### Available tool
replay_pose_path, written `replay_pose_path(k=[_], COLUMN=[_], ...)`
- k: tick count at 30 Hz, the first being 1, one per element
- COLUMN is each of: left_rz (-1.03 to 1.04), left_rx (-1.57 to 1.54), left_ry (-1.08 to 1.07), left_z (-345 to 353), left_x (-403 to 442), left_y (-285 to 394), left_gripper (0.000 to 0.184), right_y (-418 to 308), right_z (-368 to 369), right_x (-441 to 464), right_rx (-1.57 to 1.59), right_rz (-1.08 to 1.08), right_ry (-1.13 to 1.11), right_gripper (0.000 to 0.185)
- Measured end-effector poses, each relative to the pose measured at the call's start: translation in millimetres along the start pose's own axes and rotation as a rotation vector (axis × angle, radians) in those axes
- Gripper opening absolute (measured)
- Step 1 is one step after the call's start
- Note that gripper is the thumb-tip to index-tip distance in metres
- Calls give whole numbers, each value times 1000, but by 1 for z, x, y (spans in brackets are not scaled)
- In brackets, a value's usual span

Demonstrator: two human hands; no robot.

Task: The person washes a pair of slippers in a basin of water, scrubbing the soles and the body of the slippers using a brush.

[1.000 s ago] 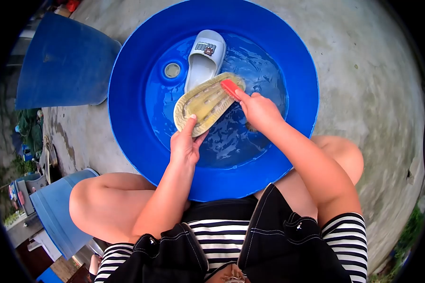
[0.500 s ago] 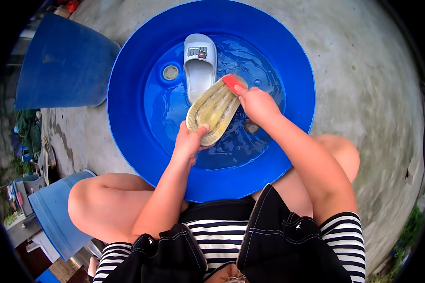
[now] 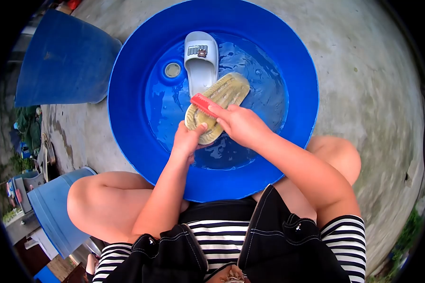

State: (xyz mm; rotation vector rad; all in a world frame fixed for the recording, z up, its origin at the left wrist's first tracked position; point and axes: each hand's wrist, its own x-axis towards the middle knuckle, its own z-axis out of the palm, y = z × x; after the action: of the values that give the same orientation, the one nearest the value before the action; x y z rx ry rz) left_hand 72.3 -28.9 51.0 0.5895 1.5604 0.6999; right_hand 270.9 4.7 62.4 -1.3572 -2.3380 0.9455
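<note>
My left hand (image 3: 189, 137) grips the near end of a slide sandal (image 3: 232, 89), its yellowed, grooved sole turned up toward me. In my right hand (image 3: 243, 125) is a red scrubbing brush (image 3: 203, 104), lying across the sole close to my left thumb. Fingers cover part of the brush. A second sandal (image 3: 201, 66), pale grey with a small brown bear decoration on its strap, lies upright in the shallow water of a blue tub (image 3: 127, 108). The held sandal overlaps its near end.
A round plug (image 3: 173, 70) sits in the tub's floor at left. To the left stand a large dark blue bucket (image 3: 66, 61) and a lighter blue bucket (image 3: 61, 203) beside my knee. Grey concrete floor (image 3: 359, 70) surrounds the tub.
My right hand has drawn the red brush from the far end of the sole down toward the near end. My left hand keeps its grip on the sandal.
</note>
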Motion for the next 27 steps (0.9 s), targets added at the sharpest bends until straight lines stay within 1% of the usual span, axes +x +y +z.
replay_pose_path(k=[1,2,4,5,6,8,9,10,12,13,14,16,18,19,20,22,24,25,27], left_rz=[1,-9,-1,2,-3,0,14,25,21,14,8,1,-4,-8,-3,-20,-27,-21,-10], left_rx=[-27,-24,-18,-19,-2,14,6,-5,-8,-9,-6,9,-7,-21,-21,-39,-46,-77,-106], left_ry=[-49,-47,-25,-28,-17,-6,-23,-38,-31,-31,-33,-65,-33,2,3,-33,-33,-47,-71], left_z=[-2,-1,2,2,2,0,-2,-2,-4,-5,-3,0,2,1,-1,-3,-5,-3,-2], left_x=[1,-1,2,3,2,3,3,2,4,3,0,-1,-3,-2,-1,-1,0,-4,-6], left_y=[-1,-4,-2,-2,-3,-2,-1,-1,-1,-3,-2,5,0,0,1,4,2,5,8], left_gripper=[41,41,37,37,38,39,39,39,39,38,38,38,39,39,39,41,41,41,41], right_y=[5,14,60,68,74,65,45,22,1,6,22,64,75,66,54,11,-11,-4,29], right_z=[0,0,-1,-10,-16,-3,0,1,9,8,6,-2,-15,-10,-1,8,10,10,0], right_x=[0,0,14,20,23,23,17,12,2,2,8,23,28,27,26,12,-3,-5,6], right_rx=[-13,-27,-159,-247,-271,-247,-150,-91,47,20,-43,-171,-252,-267,-256,-154,-32,-18,-125], right_rz=[23,50,153,316,340,282,166,102,-61,-24,39,236,392,357,324,189,88,83,233], right_ry=[7,15,86,46,41,43,70,24,-15,-24,15,65,17,35,0,-29,-59,-23,-20], right_gripper=[35,36,35,35,34,33,32,37,41,40,36,36,38,38,40,42,44,43,43])
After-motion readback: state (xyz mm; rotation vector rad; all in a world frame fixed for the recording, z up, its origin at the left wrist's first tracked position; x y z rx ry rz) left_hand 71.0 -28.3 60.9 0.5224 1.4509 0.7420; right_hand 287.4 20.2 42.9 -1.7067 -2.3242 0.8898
